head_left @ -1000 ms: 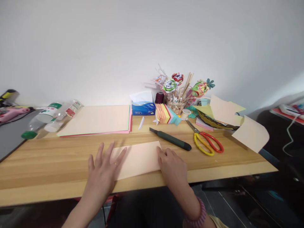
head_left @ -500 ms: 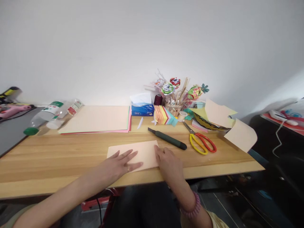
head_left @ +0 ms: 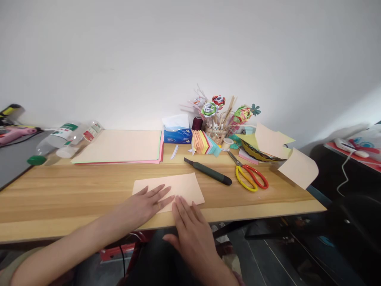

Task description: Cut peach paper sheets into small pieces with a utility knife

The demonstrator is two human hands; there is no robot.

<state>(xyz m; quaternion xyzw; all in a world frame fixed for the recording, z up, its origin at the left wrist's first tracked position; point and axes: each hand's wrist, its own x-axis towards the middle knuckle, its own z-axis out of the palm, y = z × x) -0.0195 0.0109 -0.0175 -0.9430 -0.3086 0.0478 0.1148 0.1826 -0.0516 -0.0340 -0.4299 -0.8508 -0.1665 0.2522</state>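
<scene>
A folded peach sheet of paper (head_left: 181, 186) lies flat near the front edge of the wooden table (head_left: 74, 190). My left hand (head_left: 145, 204) rests on its lower left part, fingers spread flat and a ring on one finger. My right hand (head_left: 189, 228) sits at the sheet's front edge, fingers stretched forward with the tips touching the paper. Neither hand holds anything.
Behind the sheet lie a dark utility knife (head_left: 208, 172), red-and-yellow scissors (head_left: 250, 176), a stack of coloured paper (head_left: 119, 146), a tissue box (head_left: 178, 135), folded coloured sheets (head_left: 205, 143) and a basket of paper flowers (head_left: 218, 115). Plastic bottles (head_left: 56, 143) lie at the left. Loose paper (head_left: 297, 169) overhangs the right edge.
My right hand has slid from the sheet's right edge down to its front edge, fingers now stretched out. My left hand stays flat on the paper.
</scene>
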